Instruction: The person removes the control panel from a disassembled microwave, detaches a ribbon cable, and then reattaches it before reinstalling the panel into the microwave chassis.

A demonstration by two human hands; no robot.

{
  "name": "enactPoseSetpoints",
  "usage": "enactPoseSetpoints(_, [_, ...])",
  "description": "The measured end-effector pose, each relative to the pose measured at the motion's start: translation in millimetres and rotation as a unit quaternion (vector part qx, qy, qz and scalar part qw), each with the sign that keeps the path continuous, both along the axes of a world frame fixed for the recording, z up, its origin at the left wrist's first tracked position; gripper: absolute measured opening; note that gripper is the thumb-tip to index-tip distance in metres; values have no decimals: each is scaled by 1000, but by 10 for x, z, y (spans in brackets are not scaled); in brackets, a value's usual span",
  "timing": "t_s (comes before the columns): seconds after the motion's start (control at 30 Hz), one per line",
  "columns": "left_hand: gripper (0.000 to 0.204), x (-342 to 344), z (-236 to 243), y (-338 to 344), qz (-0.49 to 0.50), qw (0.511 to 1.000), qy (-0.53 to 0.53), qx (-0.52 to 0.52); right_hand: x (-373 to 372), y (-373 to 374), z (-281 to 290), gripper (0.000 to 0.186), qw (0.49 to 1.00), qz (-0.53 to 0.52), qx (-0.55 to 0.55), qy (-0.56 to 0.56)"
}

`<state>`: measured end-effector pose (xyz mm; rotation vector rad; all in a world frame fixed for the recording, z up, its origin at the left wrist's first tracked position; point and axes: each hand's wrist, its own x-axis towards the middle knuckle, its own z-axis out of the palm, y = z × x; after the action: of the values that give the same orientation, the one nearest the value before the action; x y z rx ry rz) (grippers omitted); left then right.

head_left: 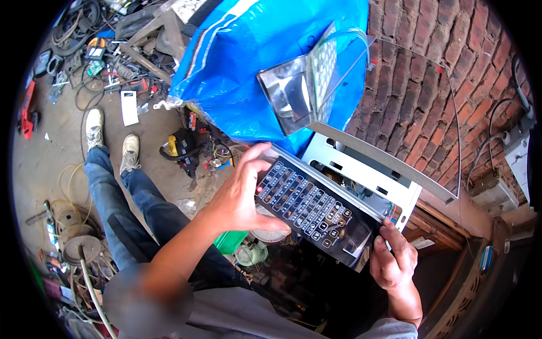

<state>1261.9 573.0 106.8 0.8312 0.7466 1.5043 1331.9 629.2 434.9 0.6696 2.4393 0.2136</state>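
- Control panel [316, 212], a long black strip with rows of small buttons, is held tilted between both hands, in front of a white appliance casing [361, 169] by a brick wall [429, 73].
- Left hand [243, 195] grips the panel's upper-left end: the fingers [262, 155] curl over its top edge and the thumb presses up from underneath, so that end lies clamped between them.
- Right hand [392, 257] closes on the lower-right corner, fingers wrapped round the edge, thumb on the face.
- A blue plastic sack [254, 62] lies behind, with a shiny metal tray [293, 99] resting on it.
- Tools and cables litter the concrete floor [62, 135] to the left.
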Motion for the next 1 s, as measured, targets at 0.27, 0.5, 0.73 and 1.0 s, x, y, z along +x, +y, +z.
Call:
enactPoseSetpoints(0.27, [102,9,18,7,35,998,53,22,15,-22,41,25,999,-20,8,-32])
enactPoseSetpoints(0.5, [104,10,33,-10,8,999,37,2,51,-18,51,22,999,-22,3,-30])
enactPoseSetpoints(0.73, [104,14,30,-5,33,997,70,20,25,-6,42,17,999,-22,4,-25])
enactPoseSetpoints(1.0, [103,17,35,10,37,996,78,32,46,0,46,14,999,-17,4,-29])
